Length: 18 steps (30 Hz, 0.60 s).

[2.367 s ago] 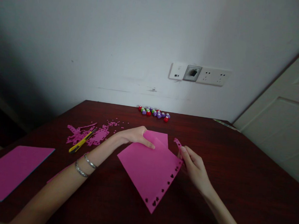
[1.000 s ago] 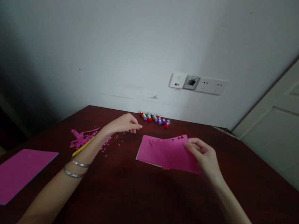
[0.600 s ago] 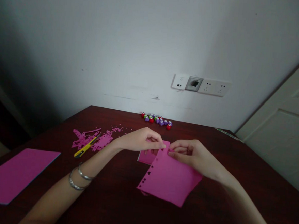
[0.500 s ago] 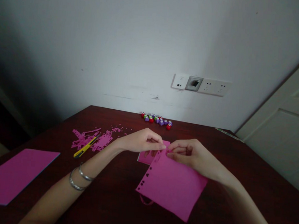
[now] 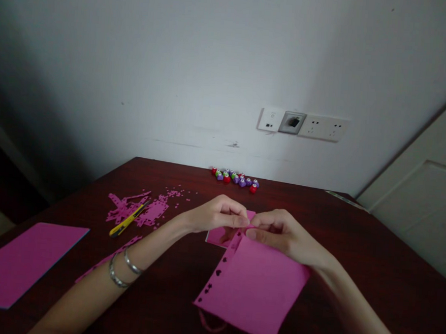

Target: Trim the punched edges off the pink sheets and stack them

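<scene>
A pink sheet of paper [image 5: 255, 283] hangs tilted in front of me, with small heart and star holes punched along its left edge. My left hand [image 5: 223, 215] pinches the far corner of that edge between thumb and fingers. Close beside it, my right hand [image 5: 285, 235] is closed on the far edge, thumb on top. The two sets of fingertips almost meet. Below the near corner shows a thin pink loop [image 5: 211, 328]. Behind the hands lies a smaller pink piece [image 5: 216, 236], partly covered by them.
A yellow utility knife [image 5: 127, 221] lies by pink paper scraps [image 5: 154, 212] on the dark table [image 5: 167, 305]. A punched pink strip [image 5: 104, 260] is partly under my left forearm. A larger pink sheet [image 5: 29, 263] lies left. Several colourful bead-like pieces [image 5: 235, 178] sit near the wall.
The held sheet's near end has dropped slightly, towards me. My left forearm has shifted a little right, uncovering the punched strip. Both hands keep their grip.
</scene>
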Available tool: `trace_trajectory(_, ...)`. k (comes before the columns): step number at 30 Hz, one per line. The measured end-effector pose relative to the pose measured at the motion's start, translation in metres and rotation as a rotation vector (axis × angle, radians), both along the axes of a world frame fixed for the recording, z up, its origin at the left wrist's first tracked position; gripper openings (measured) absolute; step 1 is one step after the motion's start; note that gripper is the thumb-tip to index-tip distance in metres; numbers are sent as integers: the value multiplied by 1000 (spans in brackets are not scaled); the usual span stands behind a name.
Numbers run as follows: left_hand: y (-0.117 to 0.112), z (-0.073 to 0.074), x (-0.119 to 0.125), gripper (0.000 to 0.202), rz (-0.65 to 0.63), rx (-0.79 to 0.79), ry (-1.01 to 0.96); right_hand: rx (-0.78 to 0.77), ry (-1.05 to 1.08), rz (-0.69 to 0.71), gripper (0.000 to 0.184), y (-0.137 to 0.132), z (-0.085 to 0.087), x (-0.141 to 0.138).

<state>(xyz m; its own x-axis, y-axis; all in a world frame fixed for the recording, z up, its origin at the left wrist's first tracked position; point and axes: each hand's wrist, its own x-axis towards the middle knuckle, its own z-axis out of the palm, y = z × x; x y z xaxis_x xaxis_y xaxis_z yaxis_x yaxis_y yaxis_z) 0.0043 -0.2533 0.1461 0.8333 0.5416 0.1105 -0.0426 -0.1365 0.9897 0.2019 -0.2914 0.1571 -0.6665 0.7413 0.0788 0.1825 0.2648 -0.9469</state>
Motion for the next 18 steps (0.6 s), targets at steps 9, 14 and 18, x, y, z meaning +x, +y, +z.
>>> trace_trajectory(9,2,-10,5,32,58,20,-105,69,56,-1,26,1,-7,-1)
trace_trajectory(14,5,-14,4,35,68,59,-94,149,70,0,27,3,-10,-4)
trace_trajectory(18,7,-17,2,35,51,57,-98,184,79,-10,28,4,-12,-7)
